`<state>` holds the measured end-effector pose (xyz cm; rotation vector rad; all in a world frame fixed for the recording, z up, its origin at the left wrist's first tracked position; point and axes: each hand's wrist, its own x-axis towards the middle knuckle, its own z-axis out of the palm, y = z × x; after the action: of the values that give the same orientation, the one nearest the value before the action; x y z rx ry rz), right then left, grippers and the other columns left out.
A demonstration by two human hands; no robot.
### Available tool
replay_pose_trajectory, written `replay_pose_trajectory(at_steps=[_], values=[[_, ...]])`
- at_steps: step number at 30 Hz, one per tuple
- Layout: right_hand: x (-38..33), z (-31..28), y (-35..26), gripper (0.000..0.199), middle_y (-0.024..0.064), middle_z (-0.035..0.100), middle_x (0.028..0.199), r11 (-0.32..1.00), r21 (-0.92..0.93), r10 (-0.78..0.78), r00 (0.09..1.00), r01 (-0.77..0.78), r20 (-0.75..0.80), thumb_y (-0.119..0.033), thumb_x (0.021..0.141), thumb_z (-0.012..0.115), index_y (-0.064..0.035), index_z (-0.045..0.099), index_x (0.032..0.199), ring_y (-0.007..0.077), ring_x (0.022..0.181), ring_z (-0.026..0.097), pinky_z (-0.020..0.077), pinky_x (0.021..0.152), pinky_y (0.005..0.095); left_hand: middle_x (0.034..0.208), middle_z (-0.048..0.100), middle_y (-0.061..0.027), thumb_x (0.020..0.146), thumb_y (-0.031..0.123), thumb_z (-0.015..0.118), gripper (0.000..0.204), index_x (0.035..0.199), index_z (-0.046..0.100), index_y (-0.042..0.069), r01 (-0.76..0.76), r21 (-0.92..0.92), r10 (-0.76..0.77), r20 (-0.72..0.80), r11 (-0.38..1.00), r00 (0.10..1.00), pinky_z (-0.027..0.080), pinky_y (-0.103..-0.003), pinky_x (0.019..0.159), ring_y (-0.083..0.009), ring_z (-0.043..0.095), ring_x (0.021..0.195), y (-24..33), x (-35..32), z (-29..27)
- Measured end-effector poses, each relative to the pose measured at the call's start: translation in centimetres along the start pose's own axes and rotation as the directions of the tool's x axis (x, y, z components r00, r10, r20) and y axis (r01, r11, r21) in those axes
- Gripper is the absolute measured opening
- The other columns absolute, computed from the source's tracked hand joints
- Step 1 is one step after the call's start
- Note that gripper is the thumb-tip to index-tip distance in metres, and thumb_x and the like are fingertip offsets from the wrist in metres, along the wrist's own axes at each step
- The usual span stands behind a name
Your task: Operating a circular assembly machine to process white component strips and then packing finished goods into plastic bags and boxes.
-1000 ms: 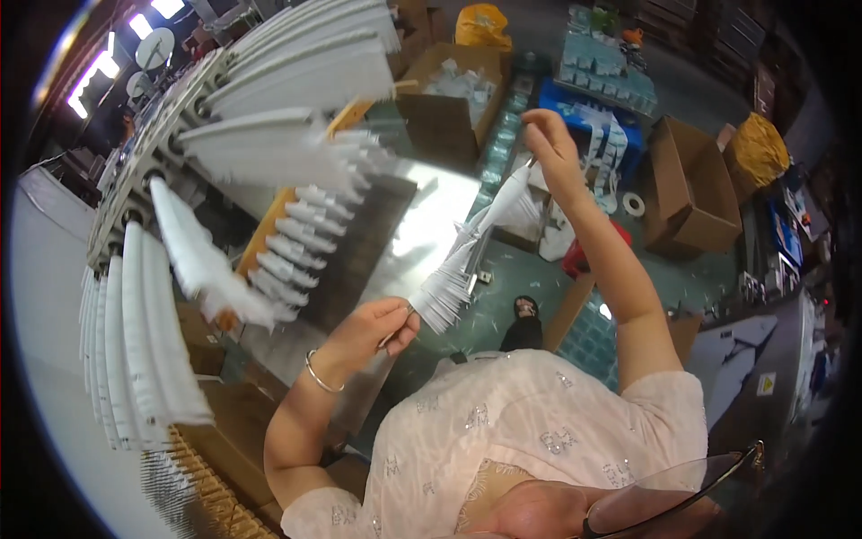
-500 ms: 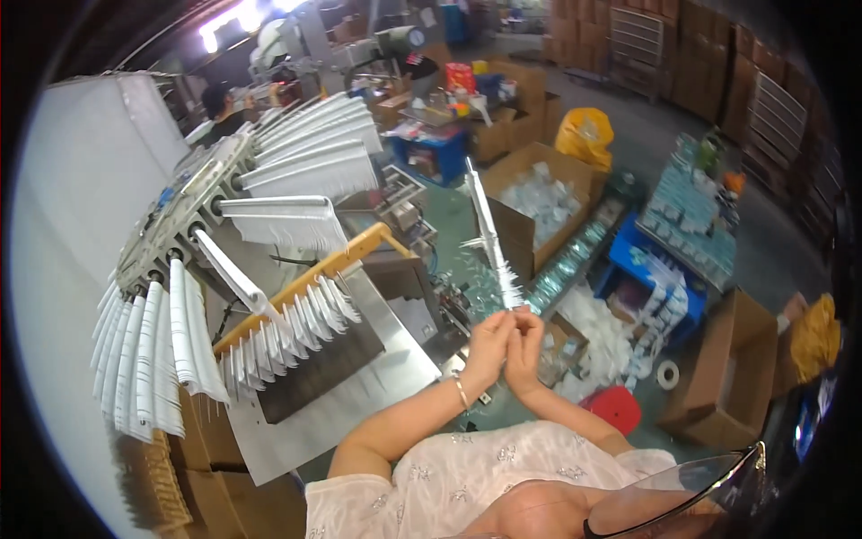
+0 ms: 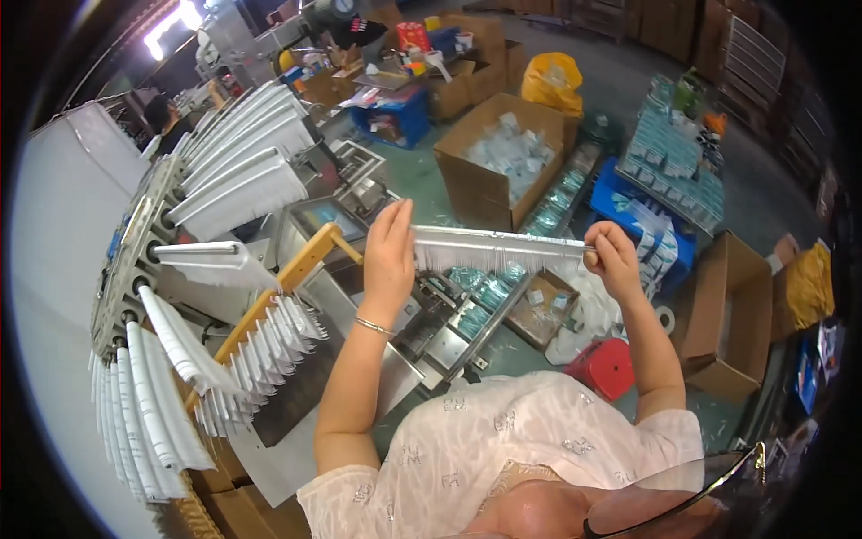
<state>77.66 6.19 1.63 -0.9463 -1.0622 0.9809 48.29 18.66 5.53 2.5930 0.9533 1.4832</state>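
Note:
A long bundle of thin white sheets with a ragged, fringed lower edge (image 3: 498, 250) stretches almost level in front of me, hanging from a slim rod. At its right end my right hand (image 3: 612, 256) has its fingers curled round the rod's tip. My left hand (image 3: 391, 250), a metal bangle on its wrist, stands upright with straight fingers, its palm side against the bundle's left end; the thumb is hidden. To the left, a wheel-like machine frame (image 3: 121, 260) carries several similar white bundles (image 3: 238, 193) hanging from its spokes.
Beside my left arm, a yellow bar (image 3: 310, 260) stands over a row of folded white pieces (image 3: 274, 346). Beyond the bundle are a conveyor with green packets (image 3: 558, 202) and a carton of white packets (image 3: 485, 184). A red stool (image 3: 603, 368) and an open carton (image 3: 727, 314) stand right.
Both hands were together at the lower end of the upright bundle. Now they are far apart, one at each end, and the bundle has swung level. My view has shifted too.

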Motion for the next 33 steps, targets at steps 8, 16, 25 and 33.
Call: replay_pose_trajectory(at_steps=[8, 16, 25, 33], values=[[1.3, -2.3, -2.4, 0.014, -0.0011, 0.039, 0.067, 0.983, 0.172, 0.054, 0.998, -0.057, 0.020, -0.018, 0.091, 0.039, -0.0055, 0.046, 0.090, 0.0031, 0.049, 0.031, 0.0221, 0.040, 0.0162, 0.079, 0.046, 0.0021, 0.078, -0.003, 0.054, 0.030, 0.107, 0.054, 0.004, 0.483, -0.604, -0.349, 0.333, 0.634, 0.876, 0.038, -0.017, 0.062, -0.0044, 0.044, 0.070, 0.5, -0.9, -0.2], [7.6, -7.6, -2.8, 0.017, -0.0048, 0.034, 0.054, 0.995, -0.096, -0.030, 0.999, 0.028, -0.019, -0.020, 0.091, 0.041, -0.0064, 0.048, 0.083, 0.0028, 0.041, 0.028, 0.0201, 0.038, 0.0181, 0.067, 0.044, 0.0018, 0.085, 0.002, 0.044, 0.029, 0.114, 0.045, 0.001, 0.474, -0.635, -0.394, 0.276, 0.610, 0.877, 0.034, -0.016, 0.052, -0.0040, 0.040, 0.056, 2.6, 1.1, 3.5], [16.5, -12.5, -2.3, 0.020, -0.0048, 0.036, 0.059, 0.995, 0.088, -0.057, 0.976, 0.039, 0.211, -0.025, 0.091, 0.043, -0.0074, 0.048, 0.083, 0.0019, 0.042, 0.028, 0.0203, 0.038, 0.0169, 0.062, 0.045, 0.0022, 0.085, 0.003, 0.044, 0.028, 0.113, 0.044, 0.003, 0.542, -0.656, -0.531, 0.244, 0.525, 0.811, 0.029, -0.014, 0.045, -0.0021, 0.036, 0.049, 3.0, 4.8, 9.3], [20.0, -10.5, -0.6, 0.016, -0.0042, 0.038, 0.061, 0.985, 0.166, -0.010, 0.924, -0.057, 0.382, -0.023, 0.090, 0.044, -0.0091, 0.047, 0.084, 0.0023, 0.043, 0.028, 0.0197, 0.039, 0.0167, 0.062, 0.042, 0.0027, 0.090, 0.013, 0.040, 0.022, 0.107, 0.049, 0.003, 0.594, -0.635, -0.675, 0.150, 0.494, 0.722, 0.028, -0.017, 0.046, -0.0035, 0.036, 0.052, 4.9, 3.6, 7.1]])
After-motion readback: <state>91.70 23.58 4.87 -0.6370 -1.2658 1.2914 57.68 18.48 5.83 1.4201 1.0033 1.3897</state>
